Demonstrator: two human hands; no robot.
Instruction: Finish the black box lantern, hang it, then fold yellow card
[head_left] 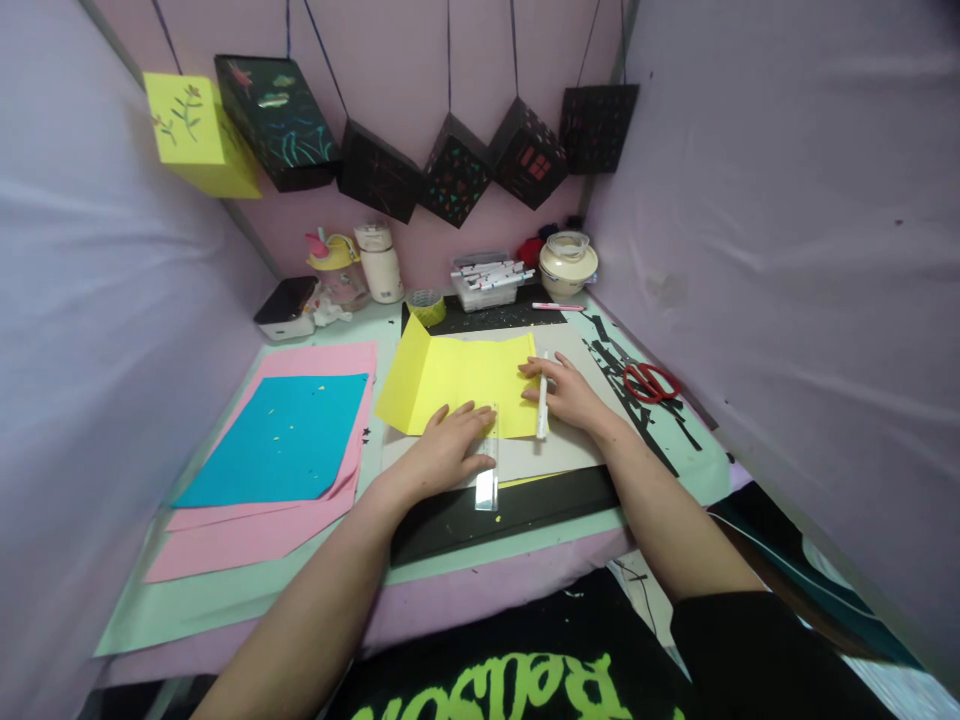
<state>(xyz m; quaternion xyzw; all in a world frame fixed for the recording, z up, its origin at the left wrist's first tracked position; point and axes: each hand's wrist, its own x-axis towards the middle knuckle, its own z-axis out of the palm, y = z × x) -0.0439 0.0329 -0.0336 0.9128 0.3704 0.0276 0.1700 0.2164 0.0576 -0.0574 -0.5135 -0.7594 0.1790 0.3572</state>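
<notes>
A folded sheet of yellow paper [472, 365] lies in front of me on a grey board [570, 455], its left panel standing up at a crease. My left hand [448, 448] rests flat over the lower part of the sheet, fingers stretched out. Under its fingertips and thumb, a clear ruler [487, 490] runs toward me past the paper's lower edge. At the sheet's right edge, my right hand [566, 393] has a white marker [542, 405] in its fingers, with the fingertips touching the paper.
Blue paper [277, 440] lies on pink sheets [217, 550] at left. Red scissors [651, 383] and black paper strips [667, 415] are at right. Behind stand a marker box [487, 295], yellow tape [426, 308], a white bottle [379, 265] and a jar [568, 267]. Decorated paper boxes [456, 172] hang above.
</notes>
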